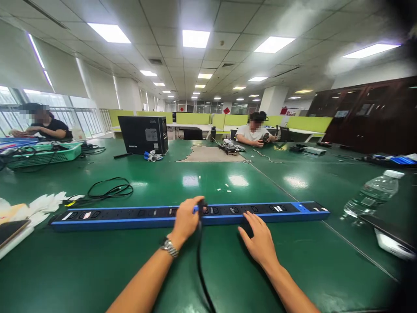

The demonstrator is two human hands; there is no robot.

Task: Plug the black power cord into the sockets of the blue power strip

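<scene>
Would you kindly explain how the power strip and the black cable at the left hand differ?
The power strip is broad and straight; the black cable is thin and curved. The power strip stretches across the view, while the black cable runs to its bottom edge. Both have black surfaces.

computer tower (138,135), clear bottle (371,195)

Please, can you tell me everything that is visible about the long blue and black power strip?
The long blue-and-black power strip has a blue, metal-looking casing and a black face with a row of sockets and pale labels; a blue section sits near its right end. It lies crosswise on the glossy green table. The left hand holds a black plug with a cable near the strip's middle; seating is unclear. The right hand's fingers overlap its front edge; contact is uncertain.
</scene>
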